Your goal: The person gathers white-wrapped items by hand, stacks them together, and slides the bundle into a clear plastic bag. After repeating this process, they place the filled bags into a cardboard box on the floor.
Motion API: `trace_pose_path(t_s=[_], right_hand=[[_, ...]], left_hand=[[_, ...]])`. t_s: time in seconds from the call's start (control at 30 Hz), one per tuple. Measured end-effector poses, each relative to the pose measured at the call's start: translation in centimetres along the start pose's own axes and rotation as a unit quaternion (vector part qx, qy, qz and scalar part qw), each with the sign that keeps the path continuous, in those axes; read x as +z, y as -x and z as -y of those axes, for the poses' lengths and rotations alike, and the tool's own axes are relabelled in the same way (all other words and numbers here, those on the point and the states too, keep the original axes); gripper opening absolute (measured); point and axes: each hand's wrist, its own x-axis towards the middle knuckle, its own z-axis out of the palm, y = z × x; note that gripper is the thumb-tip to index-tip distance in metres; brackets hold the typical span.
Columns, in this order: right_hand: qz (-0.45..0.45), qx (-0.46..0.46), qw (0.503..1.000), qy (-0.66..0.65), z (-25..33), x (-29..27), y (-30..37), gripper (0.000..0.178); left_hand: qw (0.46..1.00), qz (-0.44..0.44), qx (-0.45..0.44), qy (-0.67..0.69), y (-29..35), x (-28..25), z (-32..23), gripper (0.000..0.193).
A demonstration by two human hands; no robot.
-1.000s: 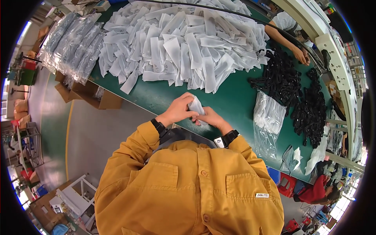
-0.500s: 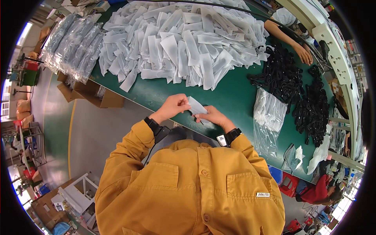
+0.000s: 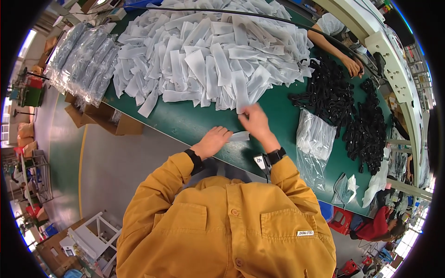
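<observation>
My left hand [image 3: 214,142] is low over the table's near edge, fingers closed on one end of a small frosted plastic pouch [image 3: 240,136]. The pouch's other end sticks out to the right, below my right wrist. My right hand [image 3: 256,122], smeared by motion, is at the front of a big heap of frosted white pouches [image 3: 194,60]. Its fingertips meet the lower end of a pouch [image 3: 240,90] hanging out of that heap. Whether they grip it cannot be made out.
Clear bags of packed grey items [image 3: 83,60] lie at the left, above an open carton [image 3: 116,121]. At the right are a clear bag of white pouches [image 3: 316,136] and black cable bundles [image 3: 331,88]. Another person's hand [image 3: 353,67] reaches beside a power strip [image 3: 391,69].
My right hand has left the small pouch and moved up to the heap's front edge. My left hand keeps the pouch and has shifted slightly down and right.
</observation>
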Motion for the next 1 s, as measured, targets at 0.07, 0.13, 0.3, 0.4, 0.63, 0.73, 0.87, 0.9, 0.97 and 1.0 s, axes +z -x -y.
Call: trace_pose_path(t_s=[0.07,0.13,0.3,0.4,0.63,0.73,0.87,0.9,0.97,1.0], right_hand=[[-0.134,0.013,0.99,0.032,0.8,-0.2,-2.2,0.05],[-0.23,-0.035,0.965,0.117,2.8,-0.9,-4.4,0.054],[-0.162,-0.029,0.959,0.231,-1.5,1.9,-3.6,0.063],[-0.101,-0.062,0.963,0.243,-4.7,1.9,0.4,0.067],[-0.178,0.004,0.974,0.142,-3.4,-1.9,8.5,0.061],[-0.125,0.061,0.976,0.165,-4.2,0.9,10.3,0.056],[-0.144,0.151,0.97,0.123,-4.9,2.9,10.7,0.054],[-0.167,0.178,0.965,0.097,-4.9,3.2,10.8,0.054],[-0.17,0.187,0.961,0.114,-3.8,2.8,10.8,0.055],[-0.171,0.191,0.957,0.134,-3.1,2.2,10.9,0.055]], left_hand=[[1.0,-0.001,0.011,-0.007,0.2,0.1,-0.3,0.033],[1.0,-0.005,0.016,-0.013,0.3,0.1,-0.4,0.032],[0.999,0.0,0.045,-0.02,0.1,0.4,-0.6,0.03],[0.999,0.007,0.044,-0.006,0.5,0.6,-0.9,0.028],[0.994,0.015,0.092,0.055,-0.2,0.8,-2.1,0.019],[0.992,0.031,0.109,0.059,-0.6,1.2,-2.2,0.022],[0.986,0.049,0.145,0.066,-1.7,1.8,-2.8,0.022],[0.984,0.052,0.156,0.068,-1.9,1.9,-3.1,0.022],[0.983,0.057,0.163,0.068,-1.9,2.1,-3.0,0.021],[0.982,0.056,0.166,0.067,-1.9,2.3,-3.1,0.021]])
